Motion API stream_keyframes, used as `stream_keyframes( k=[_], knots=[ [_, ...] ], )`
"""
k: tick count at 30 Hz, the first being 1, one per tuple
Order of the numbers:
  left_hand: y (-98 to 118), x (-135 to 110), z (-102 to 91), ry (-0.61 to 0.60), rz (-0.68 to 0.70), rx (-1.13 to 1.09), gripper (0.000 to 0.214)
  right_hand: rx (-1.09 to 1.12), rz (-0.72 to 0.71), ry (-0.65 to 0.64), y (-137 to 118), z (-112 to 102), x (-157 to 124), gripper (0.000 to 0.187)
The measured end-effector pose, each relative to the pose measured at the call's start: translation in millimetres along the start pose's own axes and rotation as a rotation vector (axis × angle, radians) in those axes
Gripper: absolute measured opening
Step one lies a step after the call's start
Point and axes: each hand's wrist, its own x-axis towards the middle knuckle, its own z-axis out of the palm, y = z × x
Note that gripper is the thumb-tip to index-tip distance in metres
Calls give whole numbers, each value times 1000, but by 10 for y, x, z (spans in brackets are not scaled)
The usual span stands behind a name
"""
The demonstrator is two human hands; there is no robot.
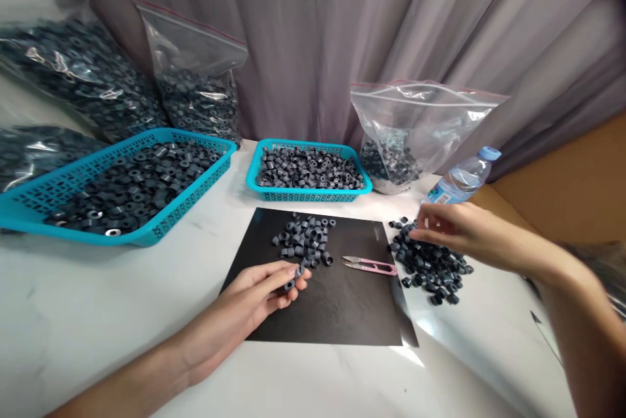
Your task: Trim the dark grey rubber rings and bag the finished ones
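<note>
My left hand [261,294] rests on a black mat [337,304], its fingers closed on a small dark grey rubber ring [290,285]. Just beyond it lies a small heap of the same rings [306,242]. Pink thread snips [369,265] lie on the mat to the right. My right hand [454,230] hovers over a second heap of rings [433,265] on the white table beside the mat. Its fingers are bent and pinched together, and I cannot make out anything in them.
A small turquoise basket [308,195] and a large turquoise basket [29,209] hold many rings. Several clear zip bags [415,124] of rings stand at the back before a grey curtain. A water bottle [462,182] lies at the right, near a brown cardboard surface [562,196].
</note>
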Motion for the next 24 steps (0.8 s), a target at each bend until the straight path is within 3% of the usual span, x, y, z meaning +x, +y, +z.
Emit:
stream_keyframes(
  k=[1, 5, 8, 10, 14, 21, 24],
  knots=[
    [-6, 2, -4, -2, 1, -3, 22, 11, -54, -35, -163, 92, 43, 36],
    [-23, 13, -17, -17, 2, -6, 25, 48, -236, 51, -724, 621, 207, 24],
    [-18, 7, -12, -31, 8, 17, 27, 35, -244, 104, -911, 951, 246, 21],
    [-18, -3, -8, -35, 18, 30, 27, 26, -223, 130, -933, 1045, 238, 13],
    [-40, -20, -8, -49, 19, 45, 25, 72, -236, 146, -913, 987, 204, 2],
    [-65, -31, -4, -109, -10, -83, 18, 450, -257, 52, -1129, 775, 57, 7],
    [-50, -35, 26, -129, -60, -167, 21, 516, -270, 46, -1246, 737, 0, 8]
  ],
)
